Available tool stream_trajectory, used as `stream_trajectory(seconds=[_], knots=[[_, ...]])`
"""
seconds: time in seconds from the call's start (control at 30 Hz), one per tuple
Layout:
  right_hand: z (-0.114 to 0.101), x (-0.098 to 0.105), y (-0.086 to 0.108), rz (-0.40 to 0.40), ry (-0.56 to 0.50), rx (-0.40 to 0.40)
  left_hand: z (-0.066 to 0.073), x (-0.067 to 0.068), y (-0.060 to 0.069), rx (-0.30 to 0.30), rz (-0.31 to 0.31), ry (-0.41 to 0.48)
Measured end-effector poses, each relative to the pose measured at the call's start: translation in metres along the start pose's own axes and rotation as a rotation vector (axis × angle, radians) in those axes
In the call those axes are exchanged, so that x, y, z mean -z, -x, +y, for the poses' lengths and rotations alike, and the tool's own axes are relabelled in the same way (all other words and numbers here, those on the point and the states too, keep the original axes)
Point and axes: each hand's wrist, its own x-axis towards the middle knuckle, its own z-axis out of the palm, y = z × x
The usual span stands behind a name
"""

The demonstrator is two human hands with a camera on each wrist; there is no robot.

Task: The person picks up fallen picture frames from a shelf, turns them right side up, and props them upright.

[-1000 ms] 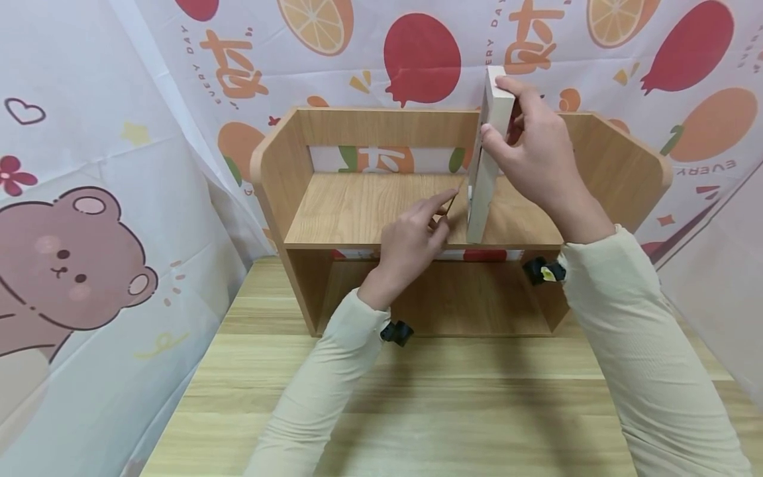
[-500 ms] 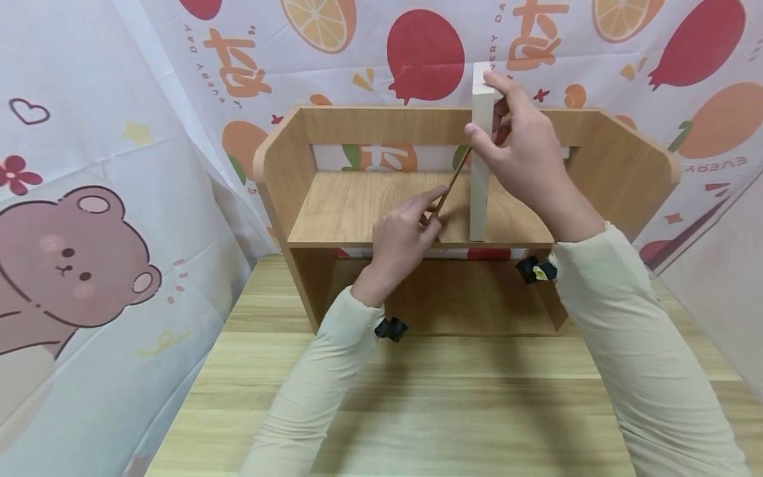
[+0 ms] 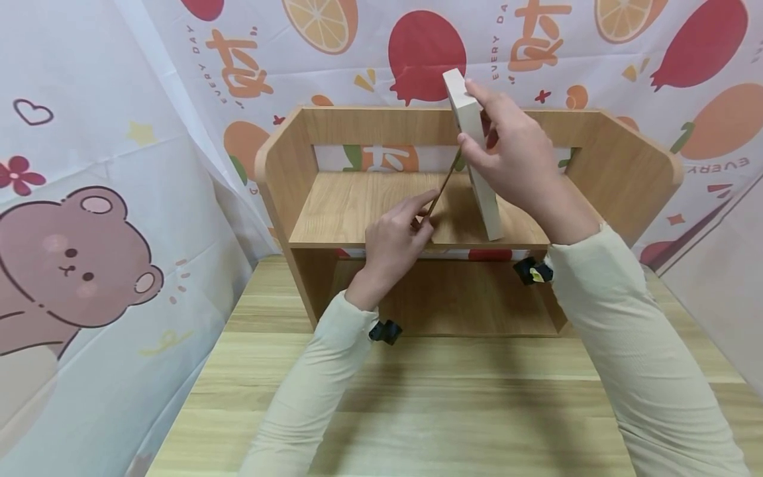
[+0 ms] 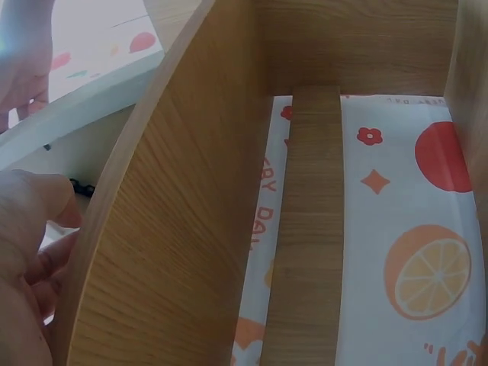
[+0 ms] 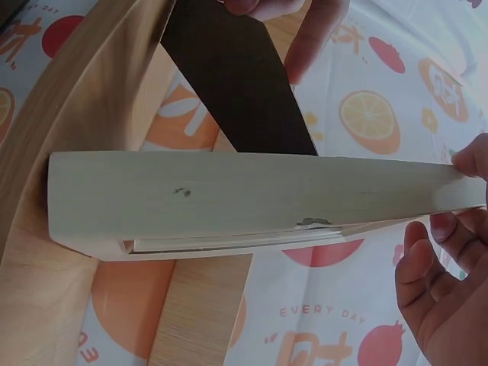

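Observation:
A thick cream-white frame (image 3: 483, 192) stands on edge on the upper shelf, its top leaning left. My right hand (image 3: 515, 159) grips it near the top, thumb at the front edge; the right wrist view shows this hand (image 5: 450, 282) at the frame's (image 5: 191, 194) far end. Left of it, my left hand (image 3: 393, 245) pinches a thin panel (image 3: 444, 180), seen nearly edge-on and slanting up toward the frame. In the right wrist view the panel (image 5: 236, 84) looks dark and flat; whether it joins the frame I cannot tell.
The two-tier wooden shelf (image 3: 352, 212) stands on a light wooden table (image 3: 453, 411), with raised side walls and a back rail (image 3: 381, 126). Printed cloth (image 3: 357, 40) hangs behind and at the left. Black devices (image 3: 386, 332) sit at both wrists.
The frame's top has swung left while its lower end has shifted right. My left hand has drawn back slightly left with the panel, which shows more of its length. My right hand has moved left.

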Motion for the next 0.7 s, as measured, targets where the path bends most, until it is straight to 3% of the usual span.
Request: stream_trajectory(seconds=[0.4, 0.7], knots=[[-0.0004, 0.0001, 0.0003, 0.015, 0.020, 0.024, -0.0032, 0.0012, 0.0013, 0.004, -0.007, 0.024], [-0.0002, 0.0012, 0.0019, -0.014, -0.001, -0.003, -0.0065, 0.0050, -0.0009, 0.053, -0.078, 0.108]])
